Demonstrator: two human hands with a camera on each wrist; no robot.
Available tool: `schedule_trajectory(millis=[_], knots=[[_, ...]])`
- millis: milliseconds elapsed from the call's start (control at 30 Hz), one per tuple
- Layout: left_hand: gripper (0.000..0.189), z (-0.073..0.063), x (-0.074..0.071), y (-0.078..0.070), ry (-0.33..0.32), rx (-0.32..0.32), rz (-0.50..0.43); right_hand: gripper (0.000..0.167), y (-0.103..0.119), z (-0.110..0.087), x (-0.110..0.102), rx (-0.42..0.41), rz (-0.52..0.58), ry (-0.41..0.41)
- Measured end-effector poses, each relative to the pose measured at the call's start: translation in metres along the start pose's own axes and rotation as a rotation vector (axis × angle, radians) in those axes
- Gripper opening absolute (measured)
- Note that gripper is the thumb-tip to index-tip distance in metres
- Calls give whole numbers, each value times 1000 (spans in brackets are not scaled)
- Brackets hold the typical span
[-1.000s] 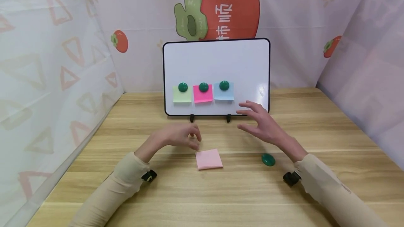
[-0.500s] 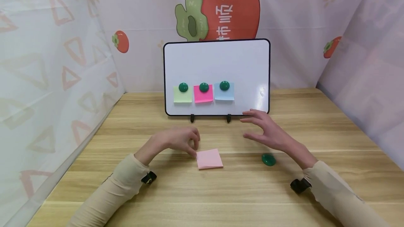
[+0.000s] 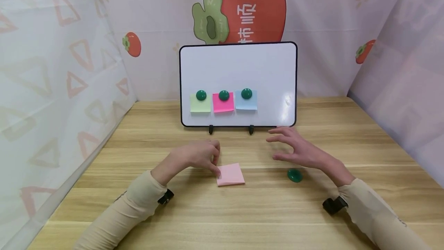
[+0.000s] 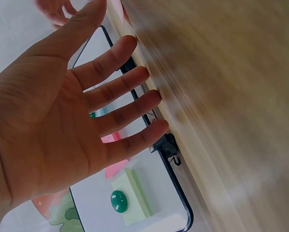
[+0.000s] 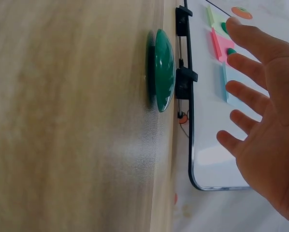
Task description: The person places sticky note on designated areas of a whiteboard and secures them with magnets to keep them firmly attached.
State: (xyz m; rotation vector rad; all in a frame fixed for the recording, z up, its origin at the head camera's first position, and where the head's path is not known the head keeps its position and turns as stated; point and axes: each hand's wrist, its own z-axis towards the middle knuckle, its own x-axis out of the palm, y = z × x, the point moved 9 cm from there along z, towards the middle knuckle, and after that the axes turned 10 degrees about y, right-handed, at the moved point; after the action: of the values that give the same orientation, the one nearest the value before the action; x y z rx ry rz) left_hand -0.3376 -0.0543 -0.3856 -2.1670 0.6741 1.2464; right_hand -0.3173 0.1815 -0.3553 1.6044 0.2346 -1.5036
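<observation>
A pale pink sticky note lies flat on the wooden table. The thumb of my left hand rests over its left edge, and the other fingers reach down to the table beyond it, spread apart in the left wrist view. To the right, a loose green round magnet sits on the wood, its domed side up in the right wrist view. My right hand hovers above and behind that magnet, fingers extended and apart, holding nothing.
A black-framed whiteboard stands on black feet at the back. Across its lower part, green magnets hold a light green note, a bright pink note and a light blue note. Printed cloth hangs behind and at both sides.
My left thumb has come down onto the pale pink note's left edge. My right hand has drawn back from the whiteboard, lower and nearer the loose magnet.
</observation>
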Motion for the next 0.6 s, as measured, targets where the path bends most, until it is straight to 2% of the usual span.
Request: schedule_trajectory(millis=[233, 433, 500, 600], knots=[[30, 1, 0, -2, 1, -24, 54, 46, -2, -1, -1, 1, -12, -5], [24, 0, -1, -1, 9, -17, 1, 46, -4, -2, -1, 7, -12, 1], [27, 0, -1, 0, 7, -8, -21, 47, -4, -2, -1, 2, -13, 6], [41, 0, -1, 0, 2, 14, -39, 48, -4, -3, -1, -7, -12, 10]])
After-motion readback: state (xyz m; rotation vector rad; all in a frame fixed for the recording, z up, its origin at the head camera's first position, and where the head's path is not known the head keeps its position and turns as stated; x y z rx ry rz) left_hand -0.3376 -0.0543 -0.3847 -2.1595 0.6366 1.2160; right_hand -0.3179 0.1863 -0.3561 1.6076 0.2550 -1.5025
